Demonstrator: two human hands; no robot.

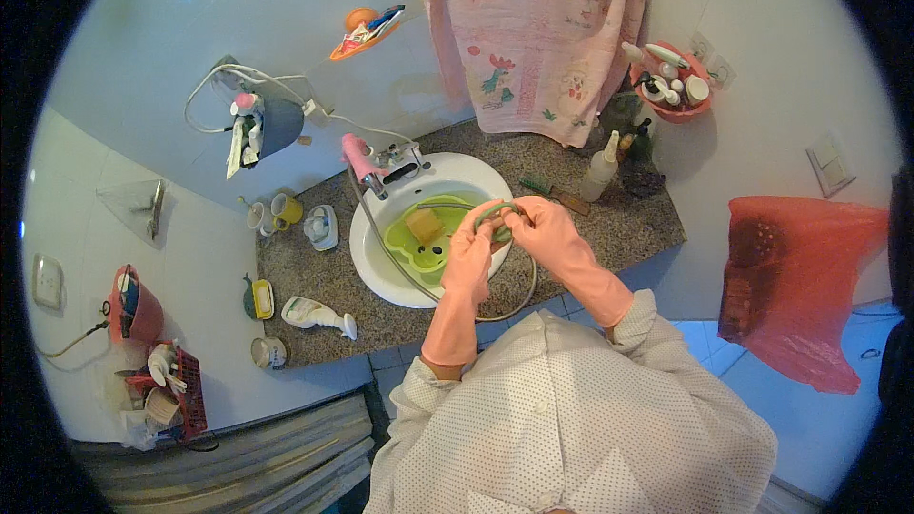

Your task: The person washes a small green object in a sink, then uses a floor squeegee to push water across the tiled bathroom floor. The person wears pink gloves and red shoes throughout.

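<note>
Both of my hands wear peach rubber gloves and meet above the right rim of a white washbasin [376, 284]. My left hand [468, 257] and my right hand [548, 230] pinch a green, curved, ring-like item [495, 210] between them. Fingers cover part of it, so its exact kind is unclear. Inside the washbasin lies a lime-green, animal-shaped tub [401, 250] with dark eye-like spots, holding a yellow-brown sponge [424, 226]. From the tap [376, 188] a grey flexible hose [382, 238] crosses the washbasin, loops over the counter's front edge and rises beside my right hand.
On the granite counter [328, 293] are a white spray bottle [314, 315], a soap dish [263, 298], cups [286, 209], a green-bristled brush [557, 196] and a pump bottle [600, 171]. A pink towel [532, 50] hangs behind; a red plastic bag [792, 293] hangs at right.
</note>
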